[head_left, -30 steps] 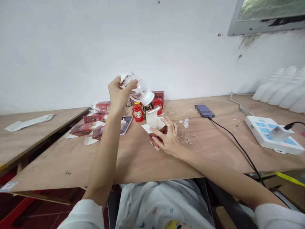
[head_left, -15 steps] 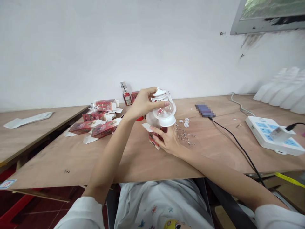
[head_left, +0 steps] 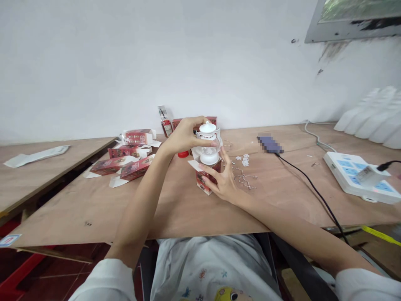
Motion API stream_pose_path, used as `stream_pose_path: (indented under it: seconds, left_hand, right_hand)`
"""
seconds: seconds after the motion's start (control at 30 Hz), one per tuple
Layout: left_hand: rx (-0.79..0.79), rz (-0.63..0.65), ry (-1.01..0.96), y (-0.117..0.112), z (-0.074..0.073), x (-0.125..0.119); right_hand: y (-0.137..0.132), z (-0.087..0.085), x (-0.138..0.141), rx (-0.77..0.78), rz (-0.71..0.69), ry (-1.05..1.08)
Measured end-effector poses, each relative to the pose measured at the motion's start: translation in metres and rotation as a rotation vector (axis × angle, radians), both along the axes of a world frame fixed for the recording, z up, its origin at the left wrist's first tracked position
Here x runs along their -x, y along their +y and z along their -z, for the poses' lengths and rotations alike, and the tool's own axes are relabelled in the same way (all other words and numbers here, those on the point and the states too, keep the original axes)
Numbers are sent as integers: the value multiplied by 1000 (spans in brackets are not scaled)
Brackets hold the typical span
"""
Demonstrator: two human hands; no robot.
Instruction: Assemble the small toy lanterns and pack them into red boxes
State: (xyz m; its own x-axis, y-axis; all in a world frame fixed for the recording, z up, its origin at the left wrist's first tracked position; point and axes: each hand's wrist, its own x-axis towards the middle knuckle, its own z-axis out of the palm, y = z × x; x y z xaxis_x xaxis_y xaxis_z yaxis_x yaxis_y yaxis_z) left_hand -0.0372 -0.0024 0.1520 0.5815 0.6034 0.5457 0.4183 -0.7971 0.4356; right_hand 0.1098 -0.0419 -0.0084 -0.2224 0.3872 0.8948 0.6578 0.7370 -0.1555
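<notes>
A white lantern (head_left: 209,151) with a clear globe stands upright at the mouth of an open red box (head_left: 201,182), which sits just beneath it at six o'clock; how far its base goes in, I cannot tell. The left hand (head_left: 186,136), coming from nine o'clock, pinches the lantern's upper part, thumb across the front and fingers behind. The right hand (head_left: 226,180), at four o'clock, has its fingers wrapped about the box, with one finger reaching up beside the lantern's base. A white flap juts out toward eight o'clock.

On the wooden table (head_left: 175,213), bent wires (head_left: 245,179) lie near the right hand at four o'clock, with small white pieces (head_left: 245,160) just past three. Farther out, toward three, are a black cable (head_left: 303,184) and a white power strip (head_left: 336,161). Several red cartons (head_left: 137,168) with open flaps lie at nine o'clock.
</notes>
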Motion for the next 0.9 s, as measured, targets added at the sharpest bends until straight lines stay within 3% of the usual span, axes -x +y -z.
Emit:
stream_pose_path:
  seconds: [0.37,0.7,0.9]
  left_hand:
    - [93,70,152,3,-2,11]
    - [-122,-132,584,11,10,-1]
    - [-168,-203,691,3,12,-7]
  right_hand:
    - [1,2,0,28,12,-21]
    - [2,0,-1,15,32,-12]
    - [3,2,-2,9,46,-40]
